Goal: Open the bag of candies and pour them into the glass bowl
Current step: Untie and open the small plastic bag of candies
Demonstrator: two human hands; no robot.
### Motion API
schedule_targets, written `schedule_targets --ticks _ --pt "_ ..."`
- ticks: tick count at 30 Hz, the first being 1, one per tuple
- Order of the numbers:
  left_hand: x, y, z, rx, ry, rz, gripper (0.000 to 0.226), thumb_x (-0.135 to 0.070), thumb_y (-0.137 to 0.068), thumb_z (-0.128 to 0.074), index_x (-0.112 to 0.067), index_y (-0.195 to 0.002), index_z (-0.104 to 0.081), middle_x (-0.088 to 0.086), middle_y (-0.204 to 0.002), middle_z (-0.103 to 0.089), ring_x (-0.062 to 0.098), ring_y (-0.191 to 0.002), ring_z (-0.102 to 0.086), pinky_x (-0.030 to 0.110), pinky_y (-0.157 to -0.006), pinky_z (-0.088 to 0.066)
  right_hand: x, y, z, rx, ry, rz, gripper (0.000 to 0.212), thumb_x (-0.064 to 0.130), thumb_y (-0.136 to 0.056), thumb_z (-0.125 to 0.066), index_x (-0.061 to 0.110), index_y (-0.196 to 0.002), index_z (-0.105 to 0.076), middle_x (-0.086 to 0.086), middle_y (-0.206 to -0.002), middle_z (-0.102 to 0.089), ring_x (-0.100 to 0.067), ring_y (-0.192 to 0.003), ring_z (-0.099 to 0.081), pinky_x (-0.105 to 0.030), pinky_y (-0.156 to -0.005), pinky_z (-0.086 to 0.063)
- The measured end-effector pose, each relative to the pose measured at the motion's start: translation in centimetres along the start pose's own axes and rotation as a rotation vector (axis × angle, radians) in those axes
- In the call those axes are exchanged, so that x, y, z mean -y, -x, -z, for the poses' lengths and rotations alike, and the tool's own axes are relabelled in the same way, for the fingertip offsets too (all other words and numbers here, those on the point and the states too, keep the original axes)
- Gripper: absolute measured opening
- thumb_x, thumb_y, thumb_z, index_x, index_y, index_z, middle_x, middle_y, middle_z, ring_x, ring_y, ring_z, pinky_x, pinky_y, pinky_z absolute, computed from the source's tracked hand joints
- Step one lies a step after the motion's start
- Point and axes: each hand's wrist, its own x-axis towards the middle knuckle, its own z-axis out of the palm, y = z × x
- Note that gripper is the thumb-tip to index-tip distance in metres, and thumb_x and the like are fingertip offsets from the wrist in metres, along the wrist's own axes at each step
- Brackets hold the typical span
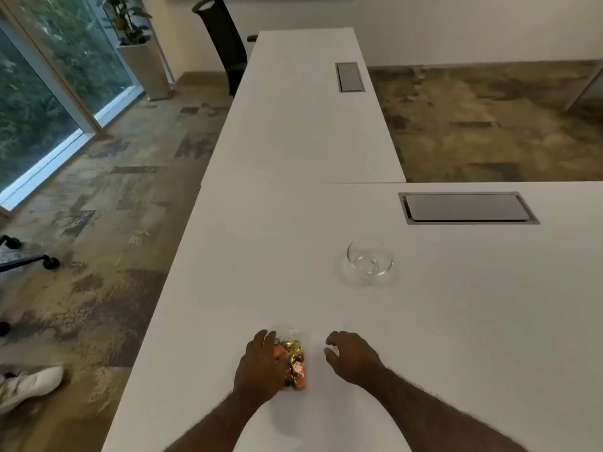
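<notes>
A small clear bag of candies (295, 362), orange and gold wrappers inside, lies on the white table (293, 256) near its front edge. My left hand (259, 367) rests over the bag's left side, fingers curled around it. My right hand (350, 357) hovers a short way to the right of the bag, fingers bent and apart, holding nothing. The glass bowl (370, 261) stands upright farther back and to the right, looking empty. Part of the bag is hidden under my left hand.
A metal cable hatch (466, 207) is set in the table behind the bowl, another hatch (350, 76) on the adjoining table. The table's left edge runs close to my left arm. A black chair (225, 44), a planter (143, 66) and a white shoe (29, 386) are on the floor side.
</notes>
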Motion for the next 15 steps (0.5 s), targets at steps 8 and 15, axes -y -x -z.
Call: schedule_targets --ticks 8,15 --pt "1.5 0.9 -1.9 0.005 0.203 0.101 0.07 -0.031 -0.087 -0.061 -0.012 -0.147 -0.029 0.007 -0.146 -0.042 0.026 -0.129 -0.041 0.037 -0.105 -0.038 0.7 -0.6 -2.0 0.079 -0.253 -0.122 0.033 0.033 -0.091 -0.059 0.013 -0.117 -0.063 -0.004 -0.11 -0.071 -0.021 -0.102 -0.064 -0.026 -0.084 -0.048" --pt "0.8 1.0 -2.5 -0.004 0.328 0.138 0.058 -0.02 -0.084 -0.064 -0.014 -0.138 -0.044 0.006 -0.126 -0.057 0.025 -0.118 -0.052 0.035 -0.097 -0.044 2.3 -1.3 -3.8 0.079 -0.503 -0.248 0.041 0.035 -0.088 -0.065 0.015 -0.124 -0.06 -0.003 -0.106 -0.073 -0.01 -0.088 -0.062 -0.001 -0.06 -0.036"
